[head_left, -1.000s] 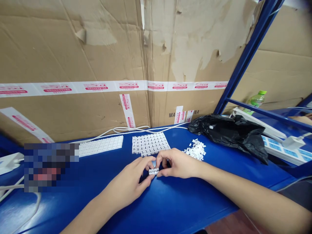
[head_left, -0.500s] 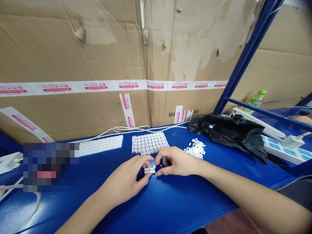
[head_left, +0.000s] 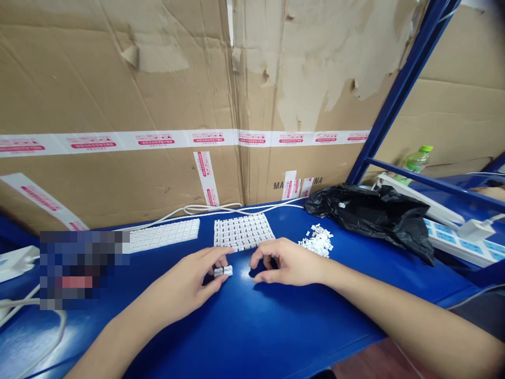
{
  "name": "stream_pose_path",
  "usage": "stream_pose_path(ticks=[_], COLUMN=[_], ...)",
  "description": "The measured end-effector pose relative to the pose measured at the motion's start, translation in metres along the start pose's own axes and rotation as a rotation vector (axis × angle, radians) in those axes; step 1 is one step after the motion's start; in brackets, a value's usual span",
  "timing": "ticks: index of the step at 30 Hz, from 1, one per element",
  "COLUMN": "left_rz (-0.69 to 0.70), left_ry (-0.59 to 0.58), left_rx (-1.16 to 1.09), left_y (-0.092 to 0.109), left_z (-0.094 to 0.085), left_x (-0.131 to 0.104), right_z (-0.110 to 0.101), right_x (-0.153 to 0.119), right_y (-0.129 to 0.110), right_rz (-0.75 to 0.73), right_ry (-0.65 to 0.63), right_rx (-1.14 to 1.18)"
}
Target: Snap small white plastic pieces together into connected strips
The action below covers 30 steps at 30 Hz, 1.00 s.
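Plainly, carton (head_left: 177, 100) reads "MA", "NA"; left fingers (head_left: 213, 286) hold white pieces (head_left: 228, 270).

On the cardboard (head_left: 197, 89) we read black capitals (head_left: 278, 186): "MA", then, past short tape strips (head_left: 289, 184), letters ending in "NA". Red print (head_left: 155, 141) on the long white tape (head_left: 182, 139) is too small for us to read.

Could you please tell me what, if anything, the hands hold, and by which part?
The left hand seems to pinch small white pieces, thumb at their near edge; right hand holds nothing visible.
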<state>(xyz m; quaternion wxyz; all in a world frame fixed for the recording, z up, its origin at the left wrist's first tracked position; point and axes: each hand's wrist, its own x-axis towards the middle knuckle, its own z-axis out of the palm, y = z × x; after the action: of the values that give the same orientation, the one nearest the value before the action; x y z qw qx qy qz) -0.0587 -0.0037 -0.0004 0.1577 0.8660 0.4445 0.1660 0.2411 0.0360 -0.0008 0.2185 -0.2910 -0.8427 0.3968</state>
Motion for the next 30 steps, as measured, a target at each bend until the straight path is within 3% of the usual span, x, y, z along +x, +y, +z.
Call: stream_pose_path(ticks=[14,24,30], left_rz=[0.019,0.0,0.006], left_ry=[0.013,-0.005,0.052], left_rx=[-0.015,0.001,0.083], left_y=[0.011,0.005,0.01], left_z=[0.008,-0.005,-0.007], left_x=[0.003,-0.002,0.001], right_z=[0.005,0.004,0.003], right_x=[-0.002,-0.003,-0.003], right_y=[-0.007,-0.006,-0.006], right_rz=[-0.03,-0.036,-0.031], right_ry=[-0.11,-0.106,-0.109], right_rx=[-0.037,-0.038,-0.033])
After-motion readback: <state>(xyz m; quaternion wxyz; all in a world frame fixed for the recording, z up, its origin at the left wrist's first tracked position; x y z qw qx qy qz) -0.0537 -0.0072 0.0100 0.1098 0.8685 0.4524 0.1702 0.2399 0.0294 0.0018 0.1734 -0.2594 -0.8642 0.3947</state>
